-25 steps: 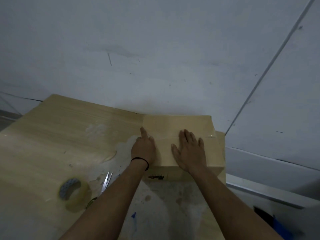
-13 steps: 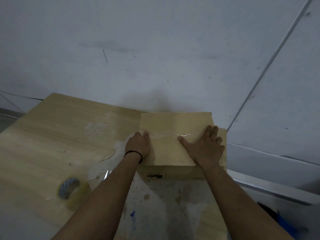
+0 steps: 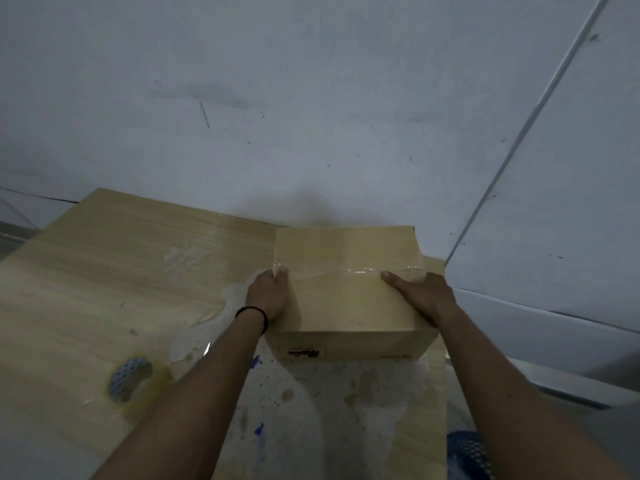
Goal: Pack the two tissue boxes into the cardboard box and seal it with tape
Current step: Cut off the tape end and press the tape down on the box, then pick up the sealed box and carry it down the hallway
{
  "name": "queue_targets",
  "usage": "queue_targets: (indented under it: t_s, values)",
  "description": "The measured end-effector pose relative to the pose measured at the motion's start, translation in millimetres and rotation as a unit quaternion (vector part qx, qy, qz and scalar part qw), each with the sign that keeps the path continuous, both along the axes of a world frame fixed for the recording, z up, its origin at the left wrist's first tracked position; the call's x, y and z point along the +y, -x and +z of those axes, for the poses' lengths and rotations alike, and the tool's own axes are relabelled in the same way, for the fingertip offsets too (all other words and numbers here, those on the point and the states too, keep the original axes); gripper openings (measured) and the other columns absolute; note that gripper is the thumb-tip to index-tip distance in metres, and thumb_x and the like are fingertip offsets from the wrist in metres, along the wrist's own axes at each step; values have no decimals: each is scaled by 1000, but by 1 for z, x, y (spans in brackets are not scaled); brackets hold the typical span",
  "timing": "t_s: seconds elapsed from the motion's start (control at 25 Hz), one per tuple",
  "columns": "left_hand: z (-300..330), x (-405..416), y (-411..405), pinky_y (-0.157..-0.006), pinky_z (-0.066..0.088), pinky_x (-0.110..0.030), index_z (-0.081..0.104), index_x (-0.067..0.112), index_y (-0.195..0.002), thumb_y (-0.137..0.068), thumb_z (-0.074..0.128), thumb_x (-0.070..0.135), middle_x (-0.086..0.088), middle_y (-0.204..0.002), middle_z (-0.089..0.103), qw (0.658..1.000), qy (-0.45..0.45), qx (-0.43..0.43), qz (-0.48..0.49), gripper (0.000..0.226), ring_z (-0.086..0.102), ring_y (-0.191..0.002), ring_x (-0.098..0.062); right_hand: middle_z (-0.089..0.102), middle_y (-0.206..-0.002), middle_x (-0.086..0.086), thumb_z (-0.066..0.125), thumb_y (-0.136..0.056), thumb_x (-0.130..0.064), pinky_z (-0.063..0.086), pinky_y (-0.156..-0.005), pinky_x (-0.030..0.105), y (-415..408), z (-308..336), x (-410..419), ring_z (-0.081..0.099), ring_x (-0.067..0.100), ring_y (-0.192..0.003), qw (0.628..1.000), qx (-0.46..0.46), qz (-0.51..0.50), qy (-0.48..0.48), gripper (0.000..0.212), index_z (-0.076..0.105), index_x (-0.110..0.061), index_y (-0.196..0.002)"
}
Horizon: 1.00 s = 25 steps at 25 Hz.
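Note:
The closed cardboard box (image 3: 346,299) sits at the table's far right, against the wall. A strip of clear tape (image 3: 349,271) runs across its top from left to right. My left hand (image 3: 268,294) grips the box's left edge, thumb on top by the tape's end, fingers down the side. My right hand (image 3: 424,296) holds the right edge, thumb lying on the top near the tape, fingers hidden over the side. The tissue boxes are not visible.
A roll of clear tape (image 3: 133,379) lies on the wooden table (image 3: 104,278) at the near left. A glint of scissors (image 3: 207,348) shows beside my left forearm. The wall stands just behind the box; the table's right edge is right beside it.
Both hands slid outward from the middle of the box top to its left and right edges. The scissors are now mostly hidden behind my left forearm.

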<state>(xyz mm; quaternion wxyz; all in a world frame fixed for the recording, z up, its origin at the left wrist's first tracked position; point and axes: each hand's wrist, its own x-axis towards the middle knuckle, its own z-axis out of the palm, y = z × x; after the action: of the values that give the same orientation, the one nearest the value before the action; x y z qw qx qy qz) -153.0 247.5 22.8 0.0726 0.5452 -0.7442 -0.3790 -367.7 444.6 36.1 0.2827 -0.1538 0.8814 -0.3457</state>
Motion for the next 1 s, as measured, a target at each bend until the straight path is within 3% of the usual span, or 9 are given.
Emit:
queue_targets:
  t_s: [0.12,0.2,0.32,0.4,0.48,0.52,0.6,0.8,1.0]
  values:
    - [-1,16,-6,-94,42,-36,52,-3,-132,-103,31,48,-21,-132,58,1000,-1,-4,27,63,55,-118,-36,63,-128,14,64,-55,-88,47,-82,38,-6,1,4,61,35,-109,999,-26,-19,-21,108,58,-11,-130]
    - [-3,28,-10,-92,43,-35,49,-1,-135,-101,34,51,-20,-133,57,999,30,-8,40,64,55,-118,-36,64,-121,14,53,-50,-97,48,-80,40,-19,-3,4,62,35,-106,994,54,-52,-77,117,57,-8,-126]
    - [2,25,-13,-92,44,-35,51,-1,-134,-99,33,57,-20,-134,57,999,20,-17,29,70,55,-119,-35,61,-120,15,48,-63,-93,48,-81,41,-37,-3,2,61,36,-106,974,200,-73,-80,107,55,-5,-124]
    - [4,27,-17,-82,44,-34,56,0,-126,-98,33,60,-20,-125,62,998,21,-34,39,71,59,-110,-35,58,-130,15,56,-72,-83,45,-84,40,-32,6,3,57,37,-116,985,153,-43,-59,98,51,-5,-132]
    - [5,29,-19,-82,45,-33,56,3,-127,-95,37,63,-17,-124,63,999,-7,-21,40,71,60,-109,-34,51,-143,17,68,-76,-68,43,-95,41,-15,13,9,51,38,-126,1000,27,-9,-10,92,47,-5,-140]
    - [4,30,-21,-85,47,-33,57,5,-128,-93,42,64,-15,-125,63,999,-34,-4,32,70,61,-109,-33,50,-144,17,73,-74,-63,42,-99,42,-11,15,12,50,38,-126,999,-37,-5,21,92,47,-6,-141]
    - [7,29,-26,-84,50,-33,59,10,-126,-88,55,61,-10,-122,65,996,-75,33,25,64,62,-104,-29,53,-142,15,77,-66,-65,45,-101,44,-13,16,15,53,38,-123,997,-61,-6,45,95,52,-11,-139]
    - [30,26,-67,-84,48,-31,55,16,-131,-85,62,58,-6,-128,62,992,-5,96,78,62,60,-110,-28,61,-133,13,65,-69,-77,45,-86,39,-64,20,-6,58,36,-117,997,77,-3,30,89,57,-13,-131]
    - [67,1,-151,-83,43,-33,58,17,-126,-85,56,65,-10,-129,62,978,118,86,147,64,59,-115,-34,63,-127,9,61,-68,-81,47,-85,40,-136,55,-63,60,34,-114,984,171,22,49,87,58,-16,-125]
